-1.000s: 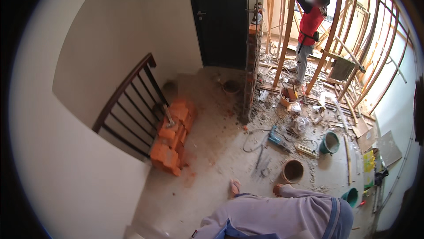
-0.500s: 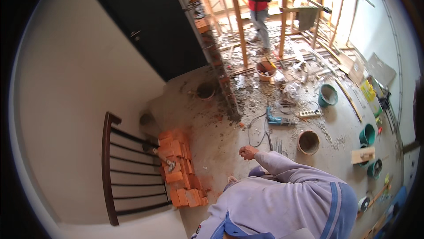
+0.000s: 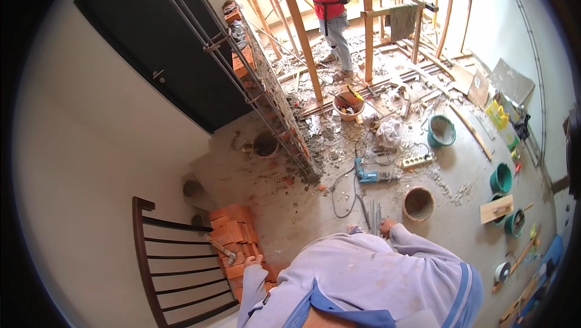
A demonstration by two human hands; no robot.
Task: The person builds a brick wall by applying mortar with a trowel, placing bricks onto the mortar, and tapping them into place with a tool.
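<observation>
At the near left, my left hand (image 3: 254, 260) is beside a stack of orange bricks (image 3: 229, 232), with its fingers apart and nothing seen in them. A hammer (image 3: 225, 249) with a wooden handle lies across the bricks. My right hand (image 3: 387, 227) is lowered at the near middle, next to several thin metal rods (image 3: 375, 212) on the floor. Its fingers are too small and partly turned away to show whether they grip anything. Beyond the rods lies a blue power drill (image 3: 370, 173) with its cable. To the right of the rods stands a round mortar bucket (image 3: 418, 203).
A dark railing (image 3: 145, 255) stands left of the bricks. A partly built brick column (image 3: 266, 92) with steel bars rises ahead. Green buckets (image 3: 441, 131), a power strip (image 3: 417, 161) and rubble cover the floor. A person in red (image 3: 327, 1) stands among wooden props.
My left hand has come into view by the bricks. My right hand has moved right, down to the metal rods. The view has shifted, with the steel bars now showing.
</observation>
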